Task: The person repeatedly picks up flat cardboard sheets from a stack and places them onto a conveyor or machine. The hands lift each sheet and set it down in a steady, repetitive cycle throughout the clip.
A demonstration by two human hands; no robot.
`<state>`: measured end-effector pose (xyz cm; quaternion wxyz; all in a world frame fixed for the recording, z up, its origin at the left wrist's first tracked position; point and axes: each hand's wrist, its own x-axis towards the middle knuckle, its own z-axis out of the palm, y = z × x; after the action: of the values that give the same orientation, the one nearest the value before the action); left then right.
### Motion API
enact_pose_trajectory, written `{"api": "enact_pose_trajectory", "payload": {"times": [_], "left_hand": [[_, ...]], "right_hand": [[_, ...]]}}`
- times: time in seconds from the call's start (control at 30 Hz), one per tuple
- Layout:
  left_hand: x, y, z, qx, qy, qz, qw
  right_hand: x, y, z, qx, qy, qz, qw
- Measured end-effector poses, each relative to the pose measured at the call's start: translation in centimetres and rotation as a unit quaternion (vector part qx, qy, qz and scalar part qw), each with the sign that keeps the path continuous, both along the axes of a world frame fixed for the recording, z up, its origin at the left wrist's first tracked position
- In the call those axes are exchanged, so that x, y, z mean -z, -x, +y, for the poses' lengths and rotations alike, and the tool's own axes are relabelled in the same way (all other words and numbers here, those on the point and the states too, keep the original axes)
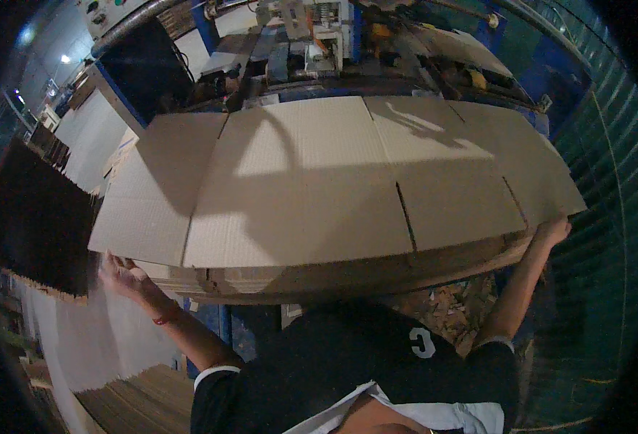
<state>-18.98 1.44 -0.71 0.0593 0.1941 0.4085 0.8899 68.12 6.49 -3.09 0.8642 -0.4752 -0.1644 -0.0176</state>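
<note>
A wide, flat cardboard box blank [297,202] with creases and cut slots spans the space in front of me. Its near-left corner is pinched by my left hand [123,276], the fingers closed at the edge. At the right end, my right hand [552,231] is closed on the near edge; some of its fingers are hidden. Beneath the blank lies a stack of more cardboard blanks [311,284], whose layered edges show along the near side. Shadows fall across the top sheet.
Beyond the blank stands a blue-framed machine [319,65] with rollers and belts. Cardboard stacks sit at the left [37,217] and lower left [145,401]. A green corrugated wall [608,217] runs along the right. Cardboard scraps [452,307] litter the floor below.
</note>
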Motion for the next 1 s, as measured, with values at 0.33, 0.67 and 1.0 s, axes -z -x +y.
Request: {"api": "enact_pose_trajectory", "payload": {"times": [0.33, 0.67, 1.0], "left_hand": [[0.5, -7.3, -3.0, 0.146, 0.181, 0.140, 0.962], [-1.9, -21.0, -1.4, 0.307, 0.315, 0.725, 0.530], [-0.4, -21.2, 1.6, 0.270, 0.296, 0.757, 0.516]], "right_hand": [[-6.2, 18.8, -11.3, 0.019, 0.280, -0.290, 0.915], [-1.5, 24.7, -10.1, -0.314, 0.306, -0.698, 0.566], [-1.7, 21.8, -4.6, -0.375, 0.355, -0.713, 0.475]]}}
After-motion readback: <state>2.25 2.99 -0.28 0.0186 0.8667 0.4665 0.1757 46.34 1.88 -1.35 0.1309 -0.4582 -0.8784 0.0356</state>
